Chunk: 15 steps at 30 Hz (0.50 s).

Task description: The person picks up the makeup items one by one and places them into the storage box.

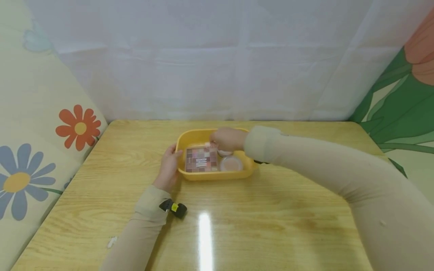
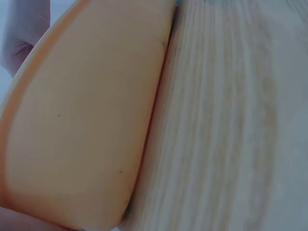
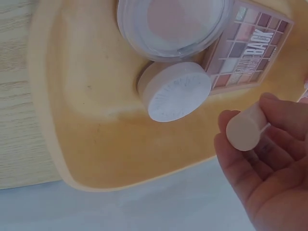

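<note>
A yellow plastic tray (image 1: 217,175) sits on the wooden table. My left hand (image 1: 168,165) grips its left end, thumb over the rim; the left wrist view shows mostly the tray's outer wall (image 2: 82,115). Over the tray, my right hand (image 1: 228,139) pinches a small pale cylindrical tube (image 3: 244,132) between thumb and fingers, its flat round end facing the right wrist camera. Inside the tray lie an eyeshadow palette (image 1: 201,160), a round clear-lidded compact (image 1: 231,164) and a round white-topped jar (image 3: 178,94), which leans beside the compact.
The wooden table (image 1: 271,222) extends around the tray. A small white scrap (image 1: 112,242) lies near the left forearm. Behind the table hangs a white cloth (image 1: 217,64), with flower-patterned panels (image 1: 30,94) at the sides.
</note>
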### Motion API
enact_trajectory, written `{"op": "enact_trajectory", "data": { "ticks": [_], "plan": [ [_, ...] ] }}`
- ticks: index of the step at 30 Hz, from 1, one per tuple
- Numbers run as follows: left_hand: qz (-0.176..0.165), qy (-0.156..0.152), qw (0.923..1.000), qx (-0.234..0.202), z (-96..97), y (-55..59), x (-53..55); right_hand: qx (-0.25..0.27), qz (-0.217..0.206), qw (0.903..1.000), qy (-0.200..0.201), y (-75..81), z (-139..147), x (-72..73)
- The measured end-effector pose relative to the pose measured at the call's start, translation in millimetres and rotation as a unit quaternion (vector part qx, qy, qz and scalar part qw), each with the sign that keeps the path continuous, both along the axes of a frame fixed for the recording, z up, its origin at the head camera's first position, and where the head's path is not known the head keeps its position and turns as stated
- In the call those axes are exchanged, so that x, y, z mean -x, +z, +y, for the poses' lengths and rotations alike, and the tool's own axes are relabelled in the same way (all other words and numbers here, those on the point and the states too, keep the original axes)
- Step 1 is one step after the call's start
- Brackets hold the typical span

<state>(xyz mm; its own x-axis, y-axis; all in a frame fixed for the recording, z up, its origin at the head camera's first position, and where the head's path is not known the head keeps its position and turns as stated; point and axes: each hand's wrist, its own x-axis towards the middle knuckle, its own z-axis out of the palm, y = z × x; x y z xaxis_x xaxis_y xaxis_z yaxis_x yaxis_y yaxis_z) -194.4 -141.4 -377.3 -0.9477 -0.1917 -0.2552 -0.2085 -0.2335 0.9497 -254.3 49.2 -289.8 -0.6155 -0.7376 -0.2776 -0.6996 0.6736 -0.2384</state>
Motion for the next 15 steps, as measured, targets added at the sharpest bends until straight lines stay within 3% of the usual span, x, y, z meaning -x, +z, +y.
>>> {"op": "enact_trajectory", "data": {
  "ticks": [3, 15],
  "plan": [
    [0.005, -0.001, 1.0000, -0.003, -0.1, -0.8, 0.4, 0.003, 0.017, 0.9998, 0.007, -2.1, -4, 3.9],
    [0.013, -0.004, 0.9999, -0.007, -1.4, -1.9, 1.4, -0.008, 0.019, 0.9998, -0.001, -6.0, -19, 12.1]
  ]
}}
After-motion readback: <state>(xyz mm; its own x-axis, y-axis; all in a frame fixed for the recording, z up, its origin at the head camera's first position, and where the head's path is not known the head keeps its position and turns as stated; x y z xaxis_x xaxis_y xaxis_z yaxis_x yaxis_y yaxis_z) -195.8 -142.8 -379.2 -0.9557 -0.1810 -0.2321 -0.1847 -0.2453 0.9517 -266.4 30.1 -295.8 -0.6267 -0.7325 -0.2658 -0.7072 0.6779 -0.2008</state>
